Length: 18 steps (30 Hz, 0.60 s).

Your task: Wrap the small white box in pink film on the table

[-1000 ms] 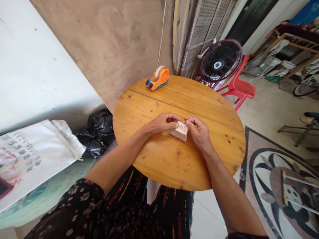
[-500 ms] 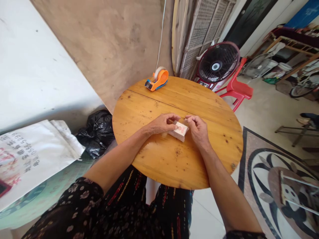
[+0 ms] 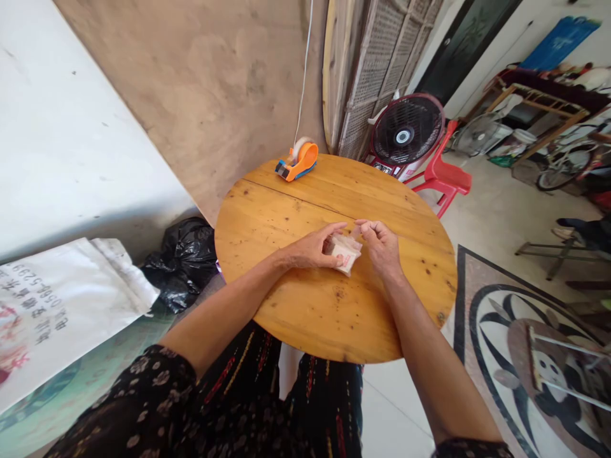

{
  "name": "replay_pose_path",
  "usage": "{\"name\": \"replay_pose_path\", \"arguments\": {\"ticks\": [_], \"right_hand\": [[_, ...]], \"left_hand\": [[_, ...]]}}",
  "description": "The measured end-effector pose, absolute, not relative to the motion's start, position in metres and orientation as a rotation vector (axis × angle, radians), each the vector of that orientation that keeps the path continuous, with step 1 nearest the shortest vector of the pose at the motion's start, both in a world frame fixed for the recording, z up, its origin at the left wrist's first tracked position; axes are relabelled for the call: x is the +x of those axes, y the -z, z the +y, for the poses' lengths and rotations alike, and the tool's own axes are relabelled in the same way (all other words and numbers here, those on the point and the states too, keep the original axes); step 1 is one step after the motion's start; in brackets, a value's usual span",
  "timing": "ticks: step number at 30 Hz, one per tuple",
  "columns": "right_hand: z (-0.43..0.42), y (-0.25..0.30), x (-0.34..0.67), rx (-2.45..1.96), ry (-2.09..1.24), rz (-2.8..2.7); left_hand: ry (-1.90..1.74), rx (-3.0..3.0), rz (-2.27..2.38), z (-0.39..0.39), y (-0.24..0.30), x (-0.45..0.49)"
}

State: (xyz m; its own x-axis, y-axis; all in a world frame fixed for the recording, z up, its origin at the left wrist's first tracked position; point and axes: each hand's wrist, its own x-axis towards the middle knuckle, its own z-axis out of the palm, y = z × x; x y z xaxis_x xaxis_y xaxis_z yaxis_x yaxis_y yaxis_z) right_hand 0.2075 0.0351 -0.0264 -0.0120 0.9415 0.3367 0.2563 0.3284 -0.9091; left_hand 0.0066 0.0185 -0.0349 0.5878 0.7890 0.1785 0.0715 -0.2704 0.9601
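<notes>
My left hand (image 3: 317, 247) is closed around the left side of a small white box (image 3: 344, 253) with red print, its thumb on the top face. The box is tilted just over the middle of the table, and a shiny clear film shows along its far edge. My right hand (image 3: 380, 243) is closed in a pinch at the box's far right corner. A thin clear strip (image 3: 356, 231) runs from its fingertips towards the box; whether it is tape or wrapping I cannot tell.
The round wooden table (image 3: 286, 305) carries an orange tape dispenser (image 3: 301, 163) at its far edge. Behind stand a fan (image 3: 403, 135) and a red plastic chair (image 3: 446, 172). Left of the table lie a black plastic bag (image 3: 184, 261) and a white printed sack (image 3: 71, 299).
The box has turned in my left hand and its clear film now stands out at the far edge. A clear strip now shows at my right fingertips. The view has shifted slightly.
</notes>
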Motion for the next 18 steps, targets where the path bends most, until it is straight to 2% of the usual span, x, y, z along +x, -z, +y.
{"name": "replay_pose_path", "arguments": {"ticks": [9, 18], "right_hand": [[0.058, 0.008, 0.209, -1.201, -0.808, -1.563], [0.083, 0.018, 0.212, -1.213, -0.831, -1.381]], "left_hand": [[-0.932, 1.956, 0.672, 0.019, 0.038, 0.013], [-0.941, 2.132, 0.616, 0.021, 0.032, 0.01]]}}
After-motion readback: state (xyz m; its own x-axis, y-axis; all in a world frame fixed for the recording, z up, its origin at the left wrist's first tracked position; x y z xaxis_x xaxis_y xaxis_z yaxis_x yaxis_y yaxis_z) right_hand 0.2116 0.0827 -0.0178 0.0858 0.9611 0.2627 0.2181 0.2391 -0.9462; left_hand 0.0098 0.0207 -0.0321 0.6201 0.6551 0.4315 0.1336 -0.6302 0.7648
